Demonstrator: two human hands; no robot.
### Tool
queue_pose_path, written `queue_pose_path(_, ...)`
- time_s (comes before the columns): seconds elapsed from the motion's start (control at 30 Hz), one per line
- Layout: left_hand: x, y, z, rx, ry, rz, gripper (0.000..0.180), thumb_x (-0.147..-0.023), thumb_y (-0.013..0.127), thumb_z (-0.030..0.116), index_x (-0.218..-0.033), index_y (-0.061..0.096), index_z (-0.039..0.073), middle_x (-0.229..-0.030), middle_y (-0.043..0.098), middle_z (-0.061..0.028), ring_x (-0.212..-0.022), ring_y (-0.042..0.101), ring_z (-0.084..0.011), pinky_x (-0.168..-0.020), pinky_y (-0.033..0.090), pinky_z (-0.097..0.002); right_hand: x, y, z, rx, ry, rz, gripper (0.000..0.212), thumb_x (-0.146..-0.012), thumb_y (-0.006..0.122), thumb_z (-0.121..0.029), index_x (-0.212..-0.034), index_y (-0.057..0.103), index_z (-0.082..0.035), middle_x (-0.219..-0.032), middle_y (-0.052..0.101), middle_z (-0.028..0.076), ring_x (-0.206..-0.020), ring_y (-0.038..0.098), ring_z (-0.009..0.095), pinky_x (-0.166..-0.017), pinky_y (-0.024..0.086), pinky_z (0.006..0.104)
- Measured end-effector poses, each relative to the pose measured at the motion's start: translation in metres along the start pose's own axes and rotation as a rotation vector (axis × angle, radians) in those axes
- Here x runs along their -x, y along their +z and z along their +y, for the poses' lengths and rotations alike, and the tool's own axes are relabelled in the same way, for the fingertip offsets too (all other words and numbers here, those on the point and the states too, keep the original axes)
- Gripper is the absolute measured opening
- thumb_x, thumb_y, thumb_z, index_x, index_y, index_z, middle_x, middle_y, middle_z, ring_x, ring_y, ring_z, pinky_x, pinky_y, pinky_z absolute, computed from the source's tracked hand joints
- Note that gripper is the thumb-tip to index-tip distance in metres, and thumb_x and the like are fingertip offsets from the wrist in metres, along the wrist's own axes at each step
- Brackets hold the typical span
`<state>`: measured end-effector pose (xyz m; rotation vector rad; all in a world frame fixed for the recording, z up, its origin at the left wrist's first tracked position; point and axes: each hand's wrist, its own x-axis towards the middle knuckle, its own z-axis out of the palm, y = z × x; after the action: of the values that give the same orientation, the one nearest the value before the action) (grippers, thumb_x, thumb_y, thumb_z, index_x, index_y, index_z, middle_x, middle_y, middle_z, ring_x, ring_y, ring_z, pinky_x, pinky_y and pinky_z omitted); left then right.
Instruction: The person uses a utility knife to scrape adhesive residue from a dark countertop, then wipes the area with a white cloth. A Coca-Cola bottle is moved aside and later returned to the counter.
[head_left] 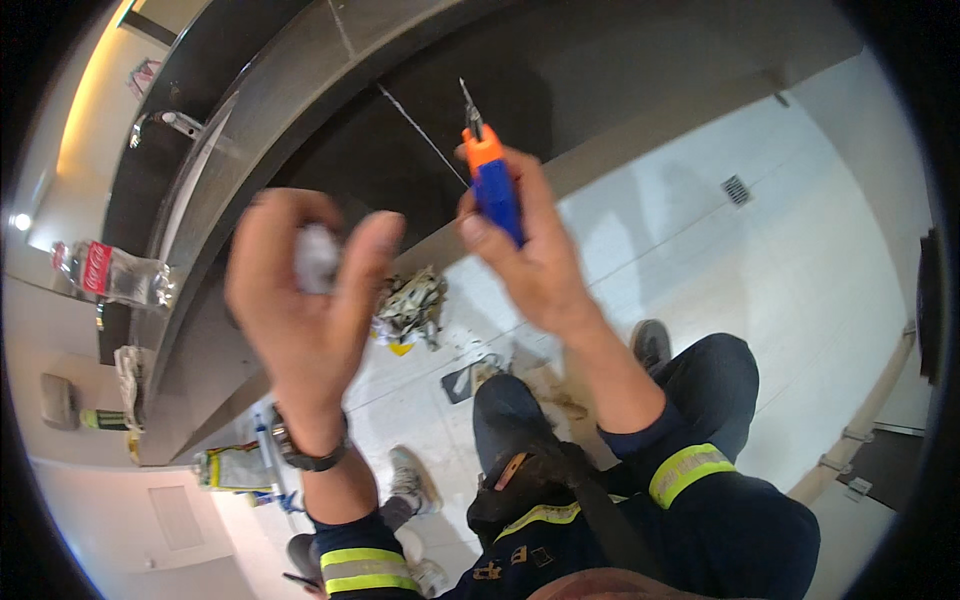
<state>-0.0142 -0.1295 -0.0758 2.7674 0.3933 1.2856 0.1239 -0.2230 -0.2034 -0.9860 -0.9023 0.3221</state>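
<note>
My right hand (pixel 540 245) is closed round a blue-and-orange hand tool (pixel 497 195), whose narrow, pointed metal tip is directed up and away from me. To its left, my left hand (pixel 300 290) is curled round a crumpled white wad (pixel 316 258), perhaps tissue; motion blurs the fingers. Both hands are raised in front of the dark stone counter face (pixel 440 140), and the tool's tip appears over that surface. A thin pale joint line (pixel 425 130) crosses the dark face near the tool. Whether the tip touches the stone cannot be told.
A plastic bottle (pixel 135 280) and a faucet (pixel 180 124) are on the counter at left. On the tiled floor are a crumpled heap of waste (pixel 412 305), a dark flat piece (pixel 460 384) and a drain grate (pixel 736 190). Another person's shoe (pixel 412 478) shows below.
</note>
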Motion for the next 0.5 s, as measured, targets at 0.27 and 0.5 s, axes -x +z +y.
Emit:
queue_pose_path(0.27, -0.087, -0.048, -0.080, -0.304, 0.004, 0.213, 0.053, -0.094, 0.069, 0.059, -0.094, 0.068, 0.006, -0.081, 0.070, -0.0122, -0.076, 0.068, -0.0253, -0.070, 0.051, -0.0358, -0.070, -0.066, -0.075, 0.995, -0.342, -0.294, 0.046, -0.101, 0.066, -0.032, -0.144, 0.060, -0.017, -0.118, 0.074, 0.016, -0.096, 0.073, 0.035, -0.086, 0.058, 0.0415)
queue_pose_path(0.5, -0.081, -0.032, -0.115, -0.160, -0.236, 0.120, 0.059, -0.091, 0.069, 0.063, -0.095, 0.070, 0.004, -0.074, 0.066, -0.0153, -0.071, 0.065, -0.0271, -0.074, 0.052, -0.0365, -0.081, -0.069, -0.086, 1.178, -0.455, -0.321, 0.048, -0.101, 0.067, -0.026, -0.148, 0.059, -0.020, -0.118, 0.074, 0.016, -0.091, 0.071, 0.034, -0.082, 0.056, 0.0386)
